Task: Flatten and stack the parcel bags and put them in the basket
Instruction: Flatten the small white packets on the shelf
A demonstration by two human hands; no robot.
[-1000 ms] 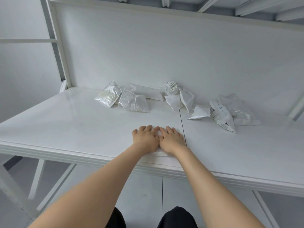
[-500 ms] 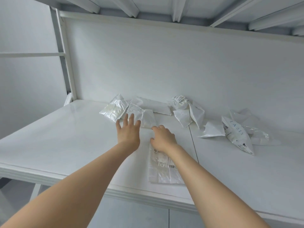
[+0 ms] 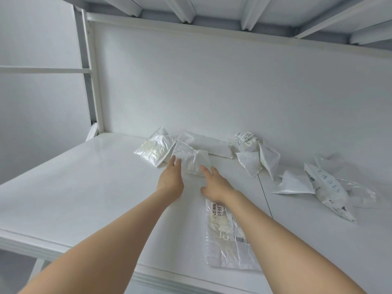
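Note:
A flattened clear parcel bag [image 3: 227, 240] with labels lies near the table's front edge, partly under my right forearm. Both my hands reach to a crumpled white parcel bag [image 3: 191, 160] further back. My left hand [image 3: 171, 179] has straight fingers touching that bag's left edge. Fingertips of my right hand [image 3: 214, 183] touch its lower right corner, with the thumb spread. Several more crumpled white bags lie along the back wall, among them a shiny bag [image 3: 153, 149], a long bag [image 3: 207, 144] and a labelled wad [image 3: 246, 141].
The white table [image 3: 84, 187] has a seam [image 3: 265, 198] running front to back right of my hands. A printed bag [image 3: 326, 189] and clear plastic [image 3: 360, 194] lie at the right. A white wall stands behind, shelf beams overhead. No basket is in view.
Both hands left the flattened bag near the front edge and moved forward to the crumpled bag at the back. The camera tilted up.

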